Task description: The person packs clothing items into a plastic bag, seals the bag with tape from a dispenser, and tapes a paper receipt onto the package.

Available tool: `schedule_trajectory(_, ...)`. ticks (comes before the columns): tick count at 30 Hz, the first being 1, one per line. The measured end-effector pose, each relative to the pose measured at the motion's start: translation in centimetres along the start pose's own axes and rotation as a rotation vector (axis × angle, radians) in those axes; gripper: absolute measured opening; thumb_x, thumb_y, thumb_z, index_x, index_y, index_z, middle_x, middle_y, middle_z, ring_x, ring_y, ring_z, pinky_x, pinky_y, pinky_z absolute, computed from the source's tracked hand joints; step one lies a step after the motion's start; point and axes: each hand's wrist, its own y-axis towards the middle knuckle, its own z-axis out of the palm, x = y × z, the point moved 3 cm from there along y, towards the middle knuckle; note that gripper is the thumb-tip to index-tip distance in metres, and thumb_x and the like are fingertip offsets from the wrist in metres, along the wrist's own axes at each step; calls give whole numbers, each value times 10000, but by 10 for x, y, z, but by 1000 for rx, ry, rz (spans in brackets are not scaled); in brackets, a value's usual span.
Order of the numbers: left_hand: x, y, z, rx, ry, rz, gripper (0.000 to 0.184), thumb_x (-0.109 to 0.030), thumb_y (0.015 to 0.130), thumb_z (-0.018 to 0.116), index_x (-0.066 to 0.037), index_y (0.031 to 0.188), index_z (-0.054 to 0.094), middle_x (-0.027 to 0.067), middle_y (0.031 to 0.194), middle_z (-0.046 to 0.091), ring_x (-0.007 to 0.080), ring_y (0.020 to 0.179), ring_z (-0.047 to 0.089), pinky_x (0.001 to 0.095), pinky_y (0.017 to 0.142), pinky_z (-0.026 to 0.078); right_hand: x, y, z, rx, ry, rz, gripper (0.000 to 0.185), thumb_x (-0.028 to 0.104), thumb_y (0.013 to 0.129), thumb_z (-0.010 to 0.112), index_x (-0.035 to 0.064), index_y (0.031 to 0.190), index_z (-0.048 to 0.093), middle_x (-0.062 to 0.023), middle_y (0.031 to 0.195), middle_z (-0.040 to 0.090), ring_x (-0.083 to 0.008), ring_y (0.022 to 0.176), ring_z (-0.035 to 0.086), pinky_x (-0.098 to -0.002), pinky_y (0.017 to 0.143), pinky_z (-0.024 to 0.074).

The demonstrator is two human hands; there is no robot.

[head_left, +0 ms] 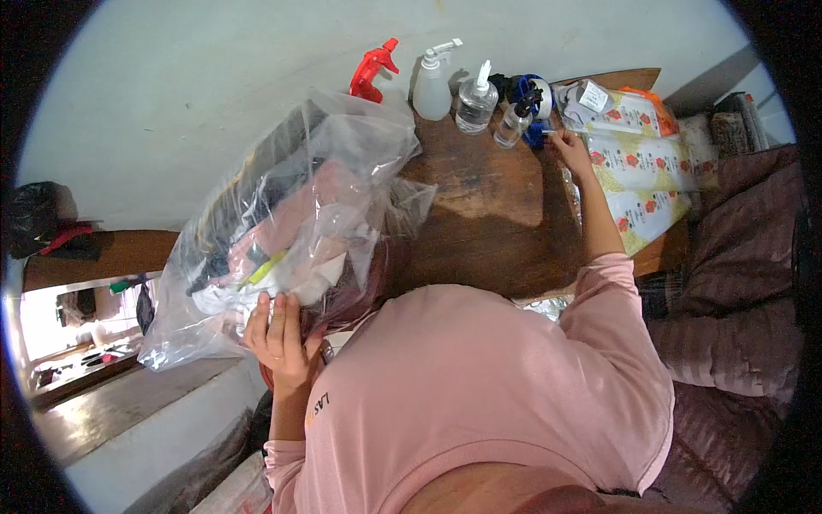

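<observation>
A large clear plastic bag (pixel 300 214), filled with pink, white and dark cloth, leans on the table's left side. My left hand (pixel 282 338) rests against its lower edge, fingers stretched out over the plastic. At the far right of the tabletop, my right hand (pixel 571 154) has its fingers closed beside a blue object (pixel 535 133). A thin pale thing shows at those fingertips, too small to name.
On the wooden table (pixel 488 206) stand a red spray head (pixel 372 73), a white spray bottle (pixel 432 86), a clear pump bottle (pixel 476 107) and a small black-topped bottle (pixel 512 124). Flower-printed packs (pixel 638 163) lie right. Brown quilted fabric (pixel 728 283) hangs at far right.
</observation>
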Motion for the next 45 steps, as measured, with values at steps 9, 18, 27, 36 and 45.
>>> schedule_trajectory(9,0,3,-3,13,15,0,444,-323,844,535,6,1142,534,116,1172,522,319,1110,467,414,897,332,23,-61,12,129,795,61,148,201,861,506,73,856,579,8,841,569,-103,704,489,-235,669,401)
schedule_trajectory(18,-4,5,-4,40,20,-29,464,-336,827,556,3,1143,539,105,1189,514,305,1125,455,399,893,339,-20,-39,5,71,289,282,422,403,816,578,-11,882,622,-103,800,647,-168,647,608,-316,602,468)
schedule_trajectory(27,-2,6,-1,-61,1,-30,445,-294,700,669,-20,1046,614,89,1133,552,290,1090,492,379,858,383,-70,-1,-34,-75,-851,-269,497,449,800,570,-3,1009,583,-239,695,600,-347,616,612,-436,576,470)
schedule_trajectory(36,0,3,1,-165,-39,-37,498,-284,654,714,-77,1092,595,57,1135,554,250,1084,503,378,857,405,230,-95,-65,193,190,-132,363,395,899,444,52,811,525,-41,636,519,-121,585,503,-251,582,413)
schedule_trajectory(45,-3,6,0,-211,-68,-40,485,-282,683,712,-84,1104,577,48,1131,548,234,1067,508,361,862,403,475,-208,80,894,213,-536,389,376,924,389,66,706,476,-58,817,544,-125,711,497,-255,668,408)
